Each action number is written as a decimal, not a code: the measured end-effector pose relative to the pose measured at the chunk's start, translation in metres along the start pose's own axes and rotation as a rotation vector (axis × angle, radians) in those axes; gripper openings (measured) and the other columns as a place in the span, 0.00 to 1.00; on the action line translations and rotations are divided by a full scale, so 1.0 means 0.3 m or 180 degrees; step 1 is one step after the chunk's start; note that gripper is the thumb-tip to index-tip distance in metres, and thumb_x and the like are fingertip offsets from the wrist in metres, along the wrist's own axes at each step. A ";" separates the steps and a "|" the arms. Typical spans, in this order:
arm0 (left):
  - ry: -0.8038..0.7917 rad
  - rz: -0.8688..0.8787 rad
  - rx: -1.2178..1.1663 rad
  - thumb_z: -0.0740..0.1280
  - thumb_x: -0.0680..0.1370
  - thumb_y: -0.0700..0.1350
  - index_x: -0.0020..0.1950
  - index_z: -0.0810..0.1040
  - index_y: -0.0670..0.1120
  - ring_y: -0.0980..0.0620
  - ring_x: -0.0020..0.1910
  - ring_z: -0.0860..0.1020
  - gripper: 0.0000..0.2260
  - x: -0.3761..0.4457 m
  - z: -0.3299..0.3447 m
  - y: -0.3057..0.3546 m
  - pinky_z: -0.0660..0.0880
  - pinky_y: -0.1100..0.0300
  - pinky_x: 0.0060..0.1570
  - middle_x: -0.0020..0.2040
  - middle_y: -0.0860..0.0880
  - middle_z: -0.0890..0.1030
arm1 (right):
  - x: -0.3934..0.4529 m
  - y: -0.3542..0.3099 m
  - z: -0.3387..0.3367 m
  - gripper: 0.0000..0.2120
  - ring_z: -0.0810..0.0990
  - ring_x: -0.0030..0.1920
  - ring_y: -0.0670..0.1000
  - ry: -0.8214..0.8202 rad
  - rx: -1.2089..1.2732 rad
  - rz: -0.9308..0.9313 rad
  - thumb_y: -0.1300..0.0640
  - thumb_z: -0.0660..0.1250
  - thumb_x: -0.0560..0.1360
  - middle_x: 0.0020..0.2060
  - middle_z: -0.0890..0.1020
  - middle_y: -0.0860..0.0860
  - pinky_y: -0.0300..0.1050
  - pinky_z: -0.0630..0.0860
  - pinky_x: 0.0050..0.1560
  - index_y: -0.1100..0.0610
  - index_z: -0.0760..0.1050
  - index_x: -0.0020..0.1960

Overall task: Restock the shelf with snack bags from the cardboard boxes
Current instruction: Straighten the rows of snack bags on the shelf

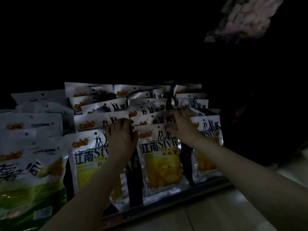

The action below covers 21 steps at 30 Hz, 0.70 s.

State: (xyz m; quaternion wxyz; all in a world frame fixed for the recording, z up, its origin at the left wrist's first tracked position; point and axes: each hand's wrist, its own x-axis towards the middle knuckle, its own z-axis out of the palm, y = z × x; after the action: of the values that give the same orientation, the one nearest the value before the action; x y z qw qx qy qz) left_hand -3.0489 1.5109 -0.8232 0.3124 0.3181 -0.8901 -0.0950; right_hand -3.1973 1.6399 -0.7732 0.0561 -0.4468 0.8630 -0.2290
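Note:
Rows of silver and yellow snack bags stand upright on a low dark shelf (166, 200). My left hand (122, 133) rests on the top edges of the bags in the left row (88, 157), fingers curled over them. My right hand (180, 125) grips the top edge of a bag in the middle row (160, 164), fingers reaching between the bags behind it. A third row of the same bags (207, 157) stands to the right. No cardboard box is visible.
Green and white snack bags (28, 172) fill the shelf at the left. A pink and white packet (245, 19) hangs at the upper right. Pale floor tiles (216, 212) lie in front of the shelf. Most of the surroundings are too dark to make out.

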 end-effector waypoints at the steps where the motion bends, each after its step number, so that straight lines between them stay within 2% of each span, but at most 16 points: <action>1: -0.0008 -0.0062 -0.0097 0.67 0.71 0.45 0.54 0.78 0.38 0.35 0.51 0.77 0.15 -0.002 0.000 0.009 0.70 0.39 0.55 0.51 0.37 0.78 | -0.020 0.003 -0.009 0.28 0.61 0.70 0.57 0.0082 0.0121 0.0084 0.56 0.67 0.75 0.71 0.58 0.56 0.49 0.66 0.68 0.55 0.59 0.71; 3: -0.0051 -0.0032 -0.0268 0.63 0.73 0.47 0.59 0.75 0.36 0.34 0.56 0.76 0.19 0.004 0.007 0.022 0.68 0.37 0.59 0.56 0.36 0.77 | -0.057 0.013 -0.034 0.38 0.62 0.71 0.57 0.0020 0.0227 0.0228 0.54 0.70 0.73 0.74 0.49 0.53 0.49 0.68 0.67 0.50 0.51 0.75; 5: -0.0354 0.0173 -0.0216 0.61 0.74 0.50 0.63 0.73 0.35 0.33 0.59 0.75 0.24 0.021 0.019 0.028 0.65 0.34 0.62 0.60 0.34 0.75 | -0.069 0.017 -0.056 0.45 0.54 0.74 0.54 -0.0245 0.0027 0.0179 0.51 0.72 0.72 0.75 0.42 0.49 0.47 0.64 0.68 0.44 0.44 0.76; 6: -0.0466 0.0259 -0.0141 0.60 0.73 0.54 0.65 0.72 0.35 0.33 0.61 0.74 0.27 0.032 0.025 0.027 0.62 0.33 0.63 0.62 0.34 0.75 | -0.056 0.014 -0.067 0.45 0.49 0.75 0.53 -0.0333 -0.0113 0.0067 0.51 0.71 0.72 0.75 0.41 0.48 0.46 0.61 0.70 0.42 0.43 0.76; 8: -0.0557 0.0207 -0.0041 0.51 0.73 0.60 0.69 0.69 0.37 0.35 0.67 0.68 0.34 0.050 0.023 0.013 0.53 0.35 0.68 0.67 0.35 0.71 | -0.004 -0.005 -0.069 0.38 0.47 0.76 0.51 -0.0288 -0.0153 -0.0142 0.50 0.67 0.75 0.76 0.45 0.48 0.45 0.56 0.71 0.43 0.47 0.76; 10: -0.0595 0.0191 -0.0007 0.45 0.72 0.63 0.70 0.68 0.40 0.37 0.72 0.62 0.37 0.072 0.021 0.003 0.46 0.39 0.71 0.69 0.37 0.70 | 0.051 -0.017 -0.044 0.28 0.51 0.75 0.52 -0.0017 -0.0062 -0.0250 0.52 0.61 0.79 0.76 0.53 0.50 0.44 0.54 0.71 0.49 0.54 0.76; 12: -0.0548 0.0450 0.0204 0.45 0.74 0.63 0.67 0.72 0.39 0.37 0.71 0.65 0.36 0.089 0.015 -0.007 0.50 0.37 0.70 0.65 0.38 0.74 | 0.099 -0.038 0.005 0.23 0.56 0.74 0.53 0.0058 -0.0254 -0.0544 0.55 0.57 0.81 0.73 0.61 0.53 0.45 0.55 0.70 0.53 0.58 0.74; 14: -0.0485 0.0545 0.0402 0.42 0.74 0.66 0.67 0.72 0.41 0.40 0.71 0.65 0.38 0.110 0.005 -0.018 0.50 0.37 0.70 0.66 0.41 0.74 | 0.149 -0.052 0.053 0.20 0.57 0.74 0.54 0.0053 -0.0353 -0.0795 0.56 0.54 0.82 0.73 0.63 0.53 0.44 0.54 0.70 0.53 0.61 0.74; 16: -0.0663 0.0162 0.0391 0.34 0.66 0.68 0.72 0.65 0.48 0.47 0.76 0.53 0.44 0.128 0.001 -0.022 0.42 0.45 0.72 0.74 0.47 0.63 | 0.210 -0.055 0.073 0.19 0.58 0.73 0.54 0.0078 -0.0280 -0.0832 0.56 0.53 0.82 0.72 0.63 0.54 0.44 0.55 0.69 0.54 0.63 0.73; 18: -0.0830 -0.0261 0.0288 0.32 0.63 0.68 0.73 0.62 0.51 0.50 0.77 0.47 0.46 0.142 -0.002 -0.020 0.40 0.48 0.72 0.77 0.49 0.57 | 0.266 -0.061 0.082 0.18 0.59 0.73 0.55 0.0023 -0.0367 -0.0856 0.57 0.53 0.82 0.72 0.64 0.54 0.50 0.57 0.71 0.53 0.65 0.72; 21: -0.0928 -0.0279 0.0402 0.32 0.63 0.67 0.74 0.60 0.51 0.51 0.77 0.45 0.45 0.140 -0.002 -0.009 0.40 0.49 0.73 0.77 0.50 0.54 | 0.316 -0.066 0.097 0.20 0.58 0.74 0.54 -0.0218 -0.0137 -0.0695 0.55 0.54 0.81 0.73 0.64 0.51 0.60 0.50 0.73 0.48 0.61 0.73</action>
State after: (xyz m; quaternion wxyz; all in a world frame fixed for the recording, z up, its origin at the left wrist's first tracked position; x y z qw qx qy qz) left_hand -3.0725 1.4826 -0.8030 0.1549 0.3585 -0.9154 -0.0976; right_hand -3.2302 1.5446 -0.7802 0.0506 -0.5469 0.8114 -0.1999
